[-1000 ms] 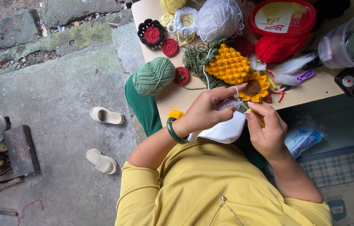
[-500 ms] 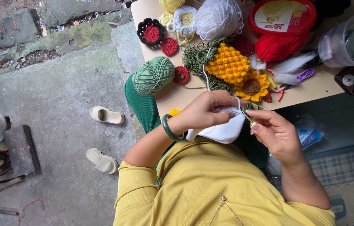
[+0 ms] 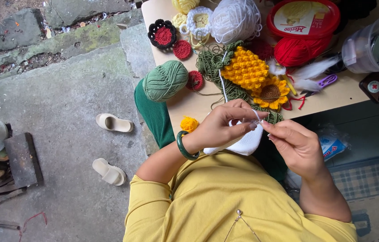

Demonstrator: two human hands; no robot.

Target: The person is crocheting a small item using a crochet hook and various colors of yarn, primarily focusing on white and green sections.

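— What have the hands got hold of?

— The left hand [image 3: 223,125] is curled, its fingers pressed together on a white crocheted piece [image 3: 243,143] just right of the frame's centre. The right hand [image 3: 295,143] pinches thumb to fingertip at the piece's top edge, where a thin white strand [image 3: 222,85] runs up toward the table. Whether a hook sits in that pinch, I cannot tell.

— And from the left edge across?

— Two pale sandals [image 3: 111,148] lie on the grey concrete floor [image 3: 64,103], left of centre. Next, a green yarn ball [image 3: 165,80] at the corner of the tan table [image 3: 189,107], with a small yellow pompom [image 3: 189,123] below it, just beside the green bangle [image 3: 184,146] on the left wrist. Above the hands lies a yellow crocheted sunflower [image 3: 257,78] on dark green yarn. Top centre, a white yarn ball [image 3: 234,20]; to its right a red yarn ball [image 3: 299,49] under a red-lidded tub [image 3: 304,18], then a clear plastic container [image 3: 371,47] at the upper right.
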